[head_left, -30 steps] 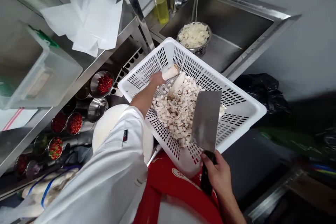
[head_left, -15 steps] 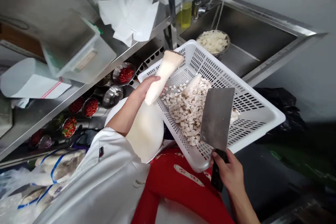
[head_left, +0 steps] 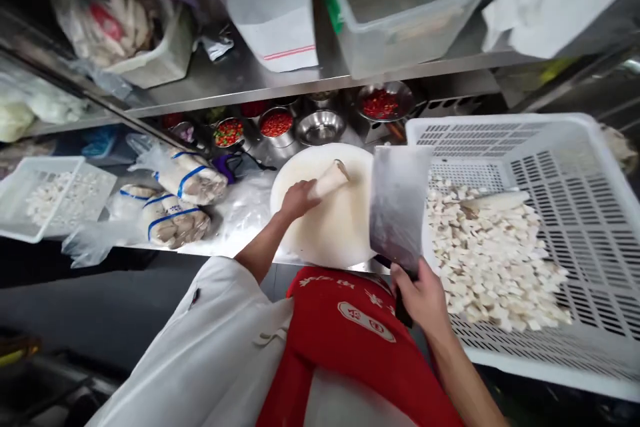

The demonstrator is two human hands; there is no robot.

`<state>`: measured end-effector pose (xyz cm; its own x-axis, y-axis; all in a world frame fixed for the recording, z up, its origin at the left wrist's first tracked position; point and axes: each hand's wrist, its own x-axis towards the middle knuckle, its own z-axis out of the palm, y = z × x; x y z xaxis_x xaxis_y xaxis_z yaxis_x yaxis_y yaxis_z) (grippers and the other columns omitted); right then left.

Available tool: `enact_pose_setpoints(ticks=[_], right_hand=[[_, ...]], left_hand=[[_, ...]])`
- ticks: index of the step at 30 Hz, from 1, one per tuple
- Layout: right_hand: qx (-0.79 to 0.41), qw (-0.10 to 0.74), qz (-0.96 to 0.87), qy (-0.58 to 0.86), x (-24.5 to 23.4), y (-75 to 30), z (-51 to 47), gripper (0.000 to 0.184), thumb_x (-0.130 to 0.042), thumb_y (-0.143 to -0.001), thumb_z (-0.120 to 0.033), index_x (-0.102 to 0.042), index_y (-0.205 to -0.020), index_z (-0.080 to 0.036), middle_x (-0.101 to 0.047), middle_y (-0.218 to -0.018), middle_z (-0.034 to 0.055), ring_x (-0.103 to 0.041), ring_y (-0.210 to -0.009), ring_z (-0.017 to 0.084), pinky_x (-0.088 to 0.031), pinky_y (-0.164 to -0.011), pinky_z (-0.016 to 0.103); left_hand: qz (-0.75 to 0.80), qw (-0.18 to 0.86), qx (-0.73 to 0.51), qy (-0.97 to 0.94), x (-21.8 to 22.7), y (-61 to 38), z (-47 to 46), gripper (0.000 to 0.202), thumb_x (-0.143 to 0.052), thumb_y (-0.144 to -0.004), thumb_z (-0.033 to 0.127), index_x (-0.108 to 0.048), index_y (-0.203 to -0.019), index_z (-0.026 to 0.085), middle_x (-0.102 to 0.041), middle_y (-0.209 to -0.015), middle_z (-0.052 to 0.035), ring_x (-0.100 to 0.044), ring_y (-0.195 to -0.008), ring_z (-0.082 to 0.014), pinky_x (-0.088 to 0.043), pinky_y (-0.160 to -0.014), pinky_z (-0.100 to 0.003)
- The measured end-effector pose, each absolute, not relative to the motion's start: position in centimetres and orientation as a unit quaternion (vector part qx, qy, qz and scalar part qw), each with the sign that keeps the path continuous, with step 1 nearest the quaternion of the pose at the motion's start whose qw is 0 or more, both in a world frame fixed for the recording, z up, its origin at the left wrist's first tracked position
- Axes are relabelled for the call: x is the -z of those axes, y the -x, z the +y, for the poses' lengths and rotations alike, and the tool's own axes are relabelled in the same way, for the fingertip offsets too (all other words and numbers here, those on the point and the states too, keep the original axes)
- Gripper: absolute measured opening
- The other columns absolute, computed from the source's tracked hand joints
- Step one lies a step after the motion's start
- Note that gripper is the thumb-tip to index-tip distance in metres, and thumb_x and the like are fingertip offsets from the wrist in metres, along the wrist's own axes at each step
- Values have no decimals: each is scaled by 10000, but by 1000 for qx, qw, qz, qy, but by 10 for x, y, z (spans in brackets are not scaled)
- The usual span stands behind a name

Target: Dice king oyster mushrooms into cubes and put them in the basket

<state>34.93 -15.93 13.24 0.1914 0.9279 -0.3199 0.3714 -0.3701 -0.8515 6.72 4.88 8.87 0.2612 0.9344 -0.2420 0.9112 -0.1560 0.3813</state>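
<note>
My left hand [head_left: 296,199] grips a long pale king oyster mushroom [head_left: 329,179] and holds it down on the round white cutting board [head_left: 340,230]. My right hand [head_left: 424,293] is closed on the dark handle of a broad steel cleaver [head_left: 397,203], whose blade stands upright over the board's right edge. To the right sits a large white perforated basket [head_left: 575,160] holding a heap of diced mushroom [head_left: 493,260] with one whole mushroom piece [head_left: 497,200] on top.
Small steel bowls of chopped red chilli [head_left: 276,124] line the back under a steel shelf. Bagged mushrooms [head_left: 183,177] lie left of the board, and a smaller white basket [head_left: 47,197] stands at far left. A clear plastic tub [head_left: 400,7] and papers rest on the shelf.
My view swung left from the sink to the counter. My left hand carried the mushroom out of the basket and laid it on the cutting board; the cleaver moved over the board's edge.
</note>
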Motion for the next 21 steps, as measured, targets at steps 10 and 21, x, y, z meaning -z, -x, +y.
enact_pose_setpoints(ticks=[10, 21], right_hand=[[-233, 120, -716, 647, -120, -257, -80, 296, -319, -956, -317, -556, -1049, -167, -705, -822, 111, -658, -713, 262, -415, -646, 332], [-208, -10, -739, 641, -117, -258, -58, 274, -350, -932, -312, -573, -1019, -177, -660, -613, 98, -645, -523, 275, -413, -498, 347]], left_hand=[[617, 231, -1, -752, -65, -32, 14, 570, -591, -864, 568, -511, -1313, 225, -576, -1277, -102, -556, -1169, -295, -449, -981, -389], [588, 308, 22, -748, -74, -46, 9, 615, -483, -870, 666, -562, -1242, 183, -611, -1220, -122, -571, -1121, -292, -466, -938, -410]])
